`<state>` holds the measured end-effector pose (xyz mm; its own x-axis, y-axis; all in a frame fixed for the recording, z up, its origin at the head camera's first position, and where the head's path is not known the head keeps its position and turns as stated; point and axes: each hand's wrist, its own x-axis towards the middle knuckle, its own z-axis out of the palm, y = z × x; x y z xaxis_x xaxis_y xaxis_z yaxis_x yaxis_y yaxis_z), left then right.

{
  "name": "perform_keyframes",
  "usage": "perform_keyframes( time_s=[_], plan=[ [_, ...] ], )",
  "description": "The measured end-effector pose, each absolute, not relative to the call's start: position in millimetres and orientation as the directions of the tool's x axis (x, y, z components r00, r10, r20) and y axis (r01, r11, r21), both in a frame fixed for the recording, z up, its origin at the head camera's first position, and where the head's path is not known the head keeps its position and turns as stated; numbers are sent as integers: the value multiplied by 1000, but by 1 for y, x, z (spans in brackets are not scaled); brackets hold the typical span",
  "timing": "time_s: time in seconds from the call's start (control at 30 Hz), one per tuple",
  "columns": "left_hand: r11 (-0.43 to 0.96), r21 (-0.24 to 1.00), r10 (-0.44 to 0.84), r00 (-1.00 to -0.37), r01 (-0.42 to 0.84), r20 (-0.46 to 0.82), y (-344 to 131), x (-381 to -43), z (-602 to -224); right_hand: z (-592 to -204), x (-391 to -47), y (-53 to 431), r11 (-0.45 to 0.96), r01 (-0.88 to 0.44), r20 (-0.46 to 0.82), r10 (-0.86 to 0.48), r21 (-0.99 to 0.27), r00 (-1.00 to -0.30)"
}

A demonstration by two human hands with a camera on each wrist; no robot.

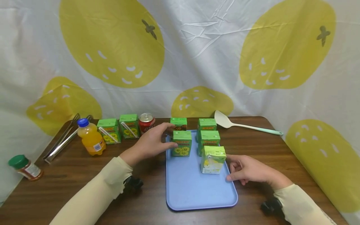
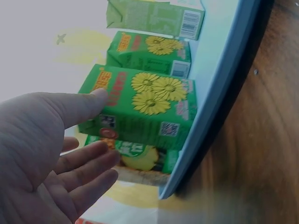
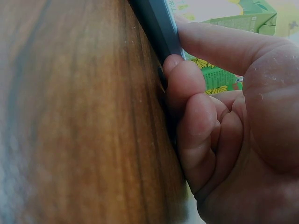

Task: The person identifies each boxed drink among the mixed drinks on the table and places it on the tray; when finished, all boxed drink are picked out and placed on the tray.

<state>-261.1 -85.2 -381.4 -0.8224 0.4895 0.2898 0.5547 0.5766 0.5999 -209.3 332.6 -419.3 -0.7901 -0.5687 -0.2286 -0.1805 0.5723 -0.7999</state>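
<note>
A blue tray [image 1: 194,190] carries several drink cartons. My left hand [image 1: 153,140] is at a green carton with yellow flowers [image 2: 154,95], near the tray's back left corner. The left thumb overlaps this carton's face, while the loosely extended fingers lie beside another green carton [image 1: 178,122] at the back. On the tray's right side, my right hand [image 3: 219,102] pinches the rim, thumb above and curled fingers at the underside. A pale yellow-green carton [image 1: 212,162] stands beside that hand, with two green cartons [image 1: 208,139] [image 1: 207,123] behind it.
Left of the tray stand a red soda can [image 1: 146,122], two green cartons with straws [image 1: 109,131] [image 1: 129,126] and an orange juice bottle [image 1: 92,137]. Metal tongs [image 1: 63,142] and a green-capped spice jar [image 1: 26,167] lie farther left. A spatula [image 1: 247,125] lies back right, before the hanging cloth [image 1: 197,62].
</note>
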Motion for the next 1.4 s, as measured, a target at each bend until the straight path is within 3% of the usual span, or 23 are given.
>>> perform_keyframes(
  time_s=[0.63, 0.97, 1.4],
  plan=[
    [495, 636, 423, -804, 592, 419, -130, -256, -357, -415, -210, 332, 567, -180, -224, -568, -804, -792],
    [493, 674, 346, -834, 551, 430, -153, -256, -346, -413, -209, 332, 564, -174, -223, -565, -807, -794],
    [606, 642, 269, -881, 470, 390, -192, -254, -333, -418, -208, 333, 561, -165, -226, -561, -811, -796]
  ],
)
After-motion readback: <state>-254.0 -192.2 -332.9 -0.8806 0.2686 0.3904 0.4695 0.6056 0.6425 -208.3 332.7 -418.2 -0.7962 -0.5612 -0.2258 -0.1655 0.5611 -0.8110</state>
